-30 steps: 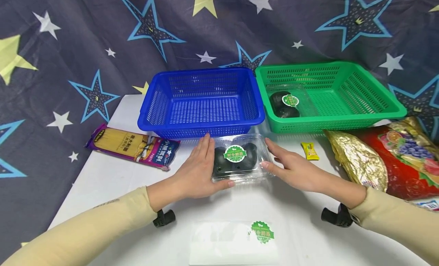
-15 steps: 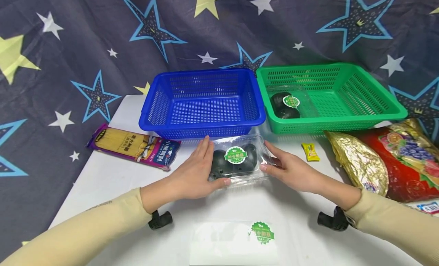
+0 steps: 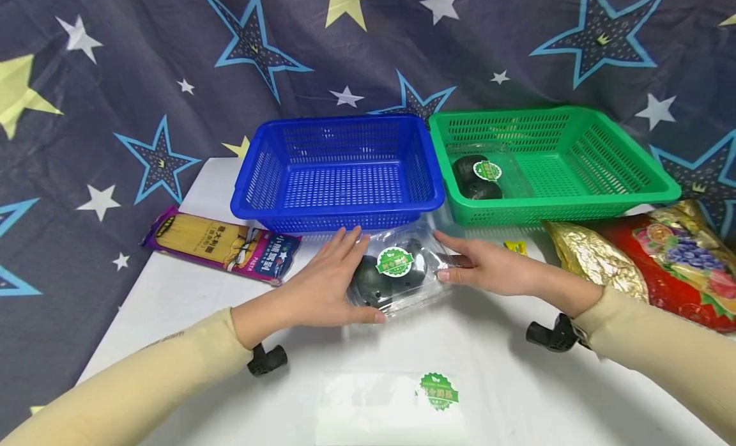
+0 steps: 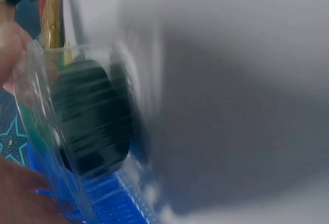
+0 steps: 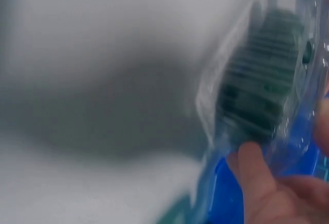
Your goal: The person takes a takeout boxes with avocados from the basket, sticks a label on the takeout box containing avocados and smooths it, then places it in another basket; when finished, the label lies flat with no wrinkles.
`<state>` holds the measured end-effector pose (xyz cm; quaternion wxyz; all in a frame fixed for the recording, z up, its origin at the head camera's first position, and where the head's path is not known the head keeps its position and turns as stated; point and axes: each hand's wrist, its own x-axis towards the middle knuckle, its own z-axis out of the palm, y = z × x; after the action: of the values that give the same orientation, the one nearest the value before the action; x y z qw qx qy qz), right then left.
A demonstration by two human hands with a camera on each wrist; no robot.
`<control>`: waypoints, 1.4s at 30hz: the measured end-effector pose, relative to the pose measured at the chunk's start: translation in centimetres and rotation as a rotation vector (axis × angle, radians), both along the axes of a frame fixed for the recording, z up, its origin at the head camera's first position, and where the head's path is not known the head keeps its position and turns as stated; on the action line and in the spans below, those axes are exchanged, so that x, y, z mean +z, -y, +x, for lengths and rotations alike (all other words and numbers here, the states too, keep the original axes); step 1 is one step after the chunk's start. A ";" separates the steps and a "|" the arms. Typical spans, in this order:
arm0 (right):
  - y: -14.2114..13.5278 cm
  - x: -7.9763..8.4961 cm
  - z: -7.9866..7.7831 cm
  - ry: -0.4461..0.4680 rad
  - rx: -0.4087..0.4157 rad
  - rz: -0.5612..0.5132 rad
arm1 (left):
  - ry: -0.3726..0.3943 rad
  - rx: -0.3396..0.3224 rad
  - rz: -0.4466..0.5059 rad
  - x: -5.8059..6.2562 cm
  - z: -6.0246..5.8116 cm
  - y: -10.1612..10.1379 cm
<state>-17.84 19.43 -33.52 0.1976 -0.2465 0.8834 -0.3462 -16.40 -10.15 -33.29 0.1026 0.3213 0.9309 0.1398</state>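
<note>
A clear plastic clamshell box (image 3: 395, 262) with a round green label is between my two hands, tilted and above the table. Inside are two dark, rounded objects (image 3: 372, 283), whose kind I cannot tell. My left hand (image 3: 322, 289) holds its left end, fingers extended along the side and thumb at the near corner. At the opposite end, my right hand (image 3: 489, 267) grips the box, thumb in front and fingers partly hidden behind it. In the left wrist view, the box (image 4: 90, 121) stands off the white surface; the right wrist view shows the box (image 5: 262, 75) blurred.
Behind stand a blue basket (image 3: 339, 215) and a green basket (image 3: 563, 206) with a similar box (image 3: 514, 165). A pasta packet (image 3: 221, 245) lies left. Right are a small yellow packet (image 3: 515, 247) and a red-gold bag (image 3: 678, 267). A green label (image 3: 438, 392) is in front.
The box has come up off the table and turned, its right end now farther back. Both hands moved with it, and my right forearm now hides part of the small yellow packet.
</note>
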 end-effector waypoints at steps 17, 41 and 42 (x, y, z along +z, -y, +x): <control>-0.5 -1.0 -1.0 0.004 0.037 -0.106 | -0.033 0.044 -0.008 -0.7 0.8 -0.9; 1.1 -1.4 0.8 0.394 -0.302 -0.464 | 0.026 0.096 -0.009 0.4 2.7 -1.9; 0.9 -1.3 0.4 0.419 -0.275 -0.471 | 0.043 0.068 0.004 0.5 2.4 -1.7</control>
<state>-17.42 18.48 -34.86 0.2638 -0.0874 0.7443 -0.6073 -13.96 -8.49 -32.80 0.1174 0.2865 0.9387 0.1519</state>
